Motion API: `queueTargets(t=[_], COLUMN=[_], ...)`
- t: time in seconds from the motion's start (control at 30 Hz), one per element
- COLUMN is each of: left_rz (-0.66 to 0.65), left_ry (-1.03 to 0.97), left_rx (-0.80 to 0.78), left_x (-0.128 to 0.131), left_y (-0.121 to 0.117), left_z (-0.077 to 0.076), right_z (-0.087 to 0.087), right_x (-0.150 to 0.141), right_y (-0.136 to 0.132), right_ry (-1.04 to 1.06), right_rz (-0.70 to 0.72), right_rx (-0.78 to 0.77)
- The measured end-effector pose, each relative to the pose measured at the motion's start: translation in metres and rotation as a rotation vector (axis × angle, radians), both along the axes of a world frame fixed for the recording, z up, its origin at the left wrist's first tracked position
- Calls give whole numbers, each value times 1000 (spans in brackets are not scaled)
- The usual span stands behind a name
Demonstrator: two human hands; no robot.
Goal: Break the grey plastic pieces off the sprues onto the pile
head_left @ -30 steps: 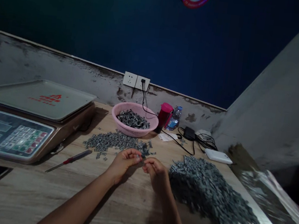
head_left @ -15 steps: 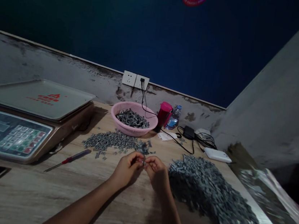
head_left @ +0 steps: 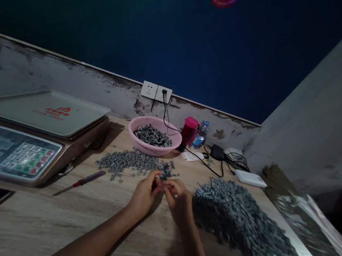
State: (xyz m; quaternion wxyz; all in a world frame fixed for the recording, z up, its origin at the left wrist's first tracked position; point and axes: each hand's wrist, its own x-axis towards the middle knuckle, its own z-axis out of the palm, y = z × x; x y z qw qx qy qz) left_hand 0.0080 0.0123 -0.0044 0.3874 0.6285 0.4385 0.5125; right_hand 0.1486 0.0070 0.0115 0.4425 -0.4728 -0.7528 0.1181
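Left hand [head_left: 144,196] and right hand [head_left: 179,201] just in front of a round pink plastic basket [head_left: 131,133], fingertips [head_left: 158,186] pinched closed on a small grey metal piece [head_left: 163,185], partly hidden; a loose heap of grey metal pieces [head_left: 240,223] to the basket's front right.

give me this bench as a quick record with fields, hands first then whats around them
left hand: fingers up against the right hand's, held item too small to tell
right hand: fingers at the same spot
nearest: loose grey metal pieces on a wooden table
right: larger heap of pieces
behind: pink plastic basket holding more pieces
left: digital scale, red-handled screwdriver
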Motion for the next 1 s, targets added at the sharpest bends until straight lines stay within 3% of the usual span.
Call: queueTargets(t=[0.23,0.5,0.7,0.83,1.0], left_rz=[-22,-70,-115,-110,-52], left_ry=[20,-8,-160,90,299], left_rx=[-65,-87,-134,14,171], left_x=[0,-2,2,2,4], left_y=[0,2,6,-1,-11], left_z=[5,0,-2,6,10], right_z=[-16,-19,-25,-30,-30], right_x=[2,2,1,-2,-5], right_y=[4,4,9,11,9], right_ry=[-12,-20,273,487,501], right_rz=[-35,16,14,82,108], right_rx=[-70,-152,-235,-342,-345])
